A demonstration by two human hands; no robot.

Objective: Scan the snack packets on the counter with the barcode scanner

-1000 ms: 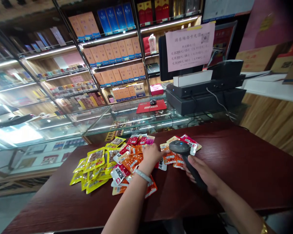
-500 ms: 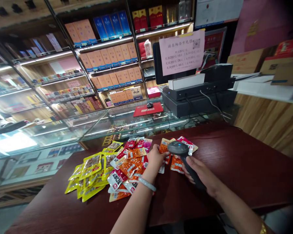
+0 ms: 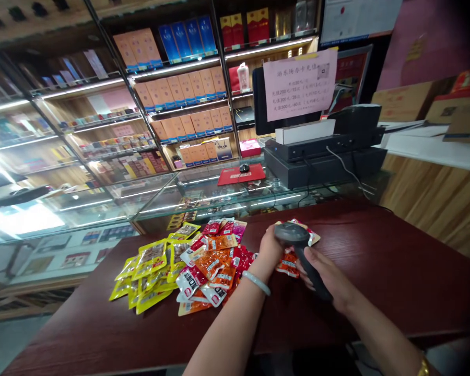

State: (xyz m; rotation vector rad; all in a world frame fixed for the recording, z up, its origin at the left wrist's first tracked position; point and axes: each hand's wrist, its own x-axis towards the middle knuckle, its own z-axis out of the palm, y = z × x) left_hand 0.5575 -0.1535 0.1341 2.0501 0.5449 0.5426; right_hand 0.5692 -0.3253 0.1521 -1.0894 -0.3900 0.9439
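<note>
My right hand (image 3: 329, 277) is wrapped round the handle of a dark barcode scanner (image 3: 293, 233), its head tilted over the snack packets. Close beside the scanner head is my left hand (image 3: 269, 249), with a pale bangle on its wrist. Its fingers are hidden behind the scanner, so I cannot see what they touch. Orange and red snack packets (image 3: 288, 263) lie under and behind the scanner. Left of my left hand, a heap of red, white and orange packets (image 3: 215, 263) adjoins a pile of yellow snack packets (image 3: 151, 271).
The packets lie on a dark red wooden tabletop (image 3: 395, 266). Behind it stand a glass display counter (image 3: 203, 196), a red mat (image 3: 227, 176) with a mouse, and a monitor with a pink paper sign (image 3: 300, 86). Boxed goods fill the back shelves.
My left hand has moved right, from the edge of the packet heap to beside the scanner head. The scanner stays in my right hand, and the view has shifted slightly.
</note>
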